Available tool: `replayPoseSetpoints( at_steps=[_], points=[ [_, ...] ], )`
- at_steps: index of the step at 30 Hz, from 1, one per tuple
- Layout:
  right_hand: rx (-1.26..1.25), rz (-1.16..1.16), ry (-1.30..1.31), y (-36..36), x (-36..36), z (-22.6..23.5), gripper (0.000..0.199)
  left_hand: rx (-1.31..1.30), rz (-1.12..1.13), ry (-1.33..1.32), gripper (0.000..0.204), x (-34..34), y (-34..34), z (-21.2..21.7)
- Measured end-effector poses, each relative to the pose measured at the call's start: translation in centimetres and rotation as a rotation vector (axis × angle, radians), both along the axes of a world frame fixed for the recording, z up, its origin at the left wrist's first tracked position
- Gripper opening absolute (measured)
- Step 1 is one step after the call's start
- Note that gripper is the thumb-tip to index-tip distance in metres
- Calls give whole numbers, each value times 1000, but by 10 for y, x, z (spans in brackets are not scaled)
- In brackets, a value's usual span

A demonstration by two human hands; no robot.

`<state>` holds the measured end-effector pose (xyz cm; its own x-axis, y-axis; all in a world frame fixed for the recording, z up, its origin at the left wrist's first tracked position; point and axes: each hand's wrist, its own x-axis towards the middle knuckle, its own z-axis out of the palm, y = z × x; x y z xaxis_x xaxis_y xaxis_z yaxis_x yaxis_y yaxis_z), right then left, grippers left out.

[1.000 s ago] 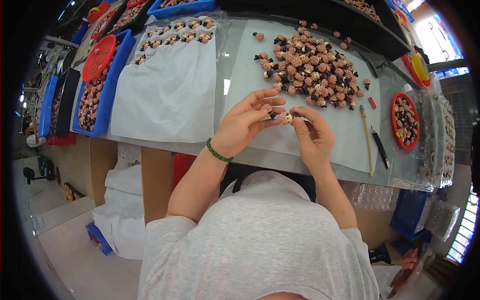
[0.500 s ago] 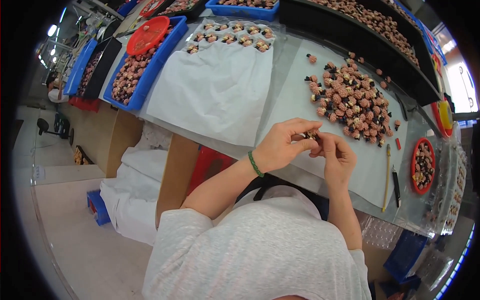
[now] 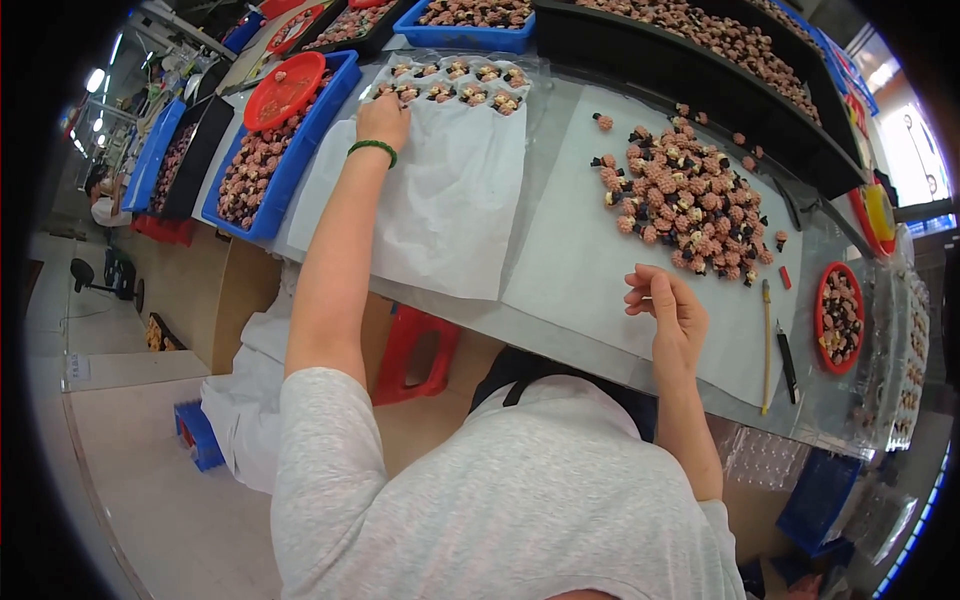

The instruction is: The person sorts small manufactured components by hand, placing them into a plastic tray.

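Note:
My left hand (image 3: pixel 384 122), with a green beaded band at the wrist, reaches to the near rows of small pink-and-black figurines (image 3: pixel 440 92). These stand in rows in a clear tray half covered by a white sheet (image 3: pixel 440 200). Its fingers are curled in at the left end of the rows; what they hold is hidden. My right hand (image 3: pixel 672 308) hovers over a second white sheet (image 3: pixel 560 240), fingers loosely bent and thumb apart, with nothing in it. Just beyond it lies a loose heap of the same figurines (image 3: pixel 690 200).
A blue bin (image 3: pixel 285 205) of pink pieces with a red plate (image 3: pixel 287 92) on it stands at left. Along the back runs a long black tray (image 3: pixel 680 85). To the right lie a yellow stick (image 3: pixel 767 350), a black pen-like tool (image 3: pixel 787 365) and a red bowl (image 3: pixel 824 345).
My hands have parted from the small figurine they both held. The left has swung far and left to the tray's rows; the right stays near its place, now empty.

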<state>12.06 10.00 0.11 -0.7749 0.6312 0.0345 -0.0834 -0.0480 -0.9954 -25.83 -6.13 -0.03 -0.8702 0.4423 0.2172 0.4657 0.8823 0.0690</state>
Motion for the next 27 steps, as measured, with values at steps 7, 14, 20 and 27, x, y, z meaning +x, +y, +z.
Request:
replayPoseSetpoints(
  at_steps=[7, 14, 20, 27],
  points=[
    [77, 39, -38, 14, -11, 6, 26, -135, -31, 68, 48, 23, -5, -18],
    [149, 74, -1, 15, -19, 16, 25, -241, 10, -100, 61, 17, 4, 7],
    [159, 89, -34, 8, -9, 10, 25, 15, -190, 56, 64, -27, 25, -28],
    [511, -35, -92, 32, -13, 6, 17, -64, -220, 2, 65, -22, 25, -37]
  ],
)
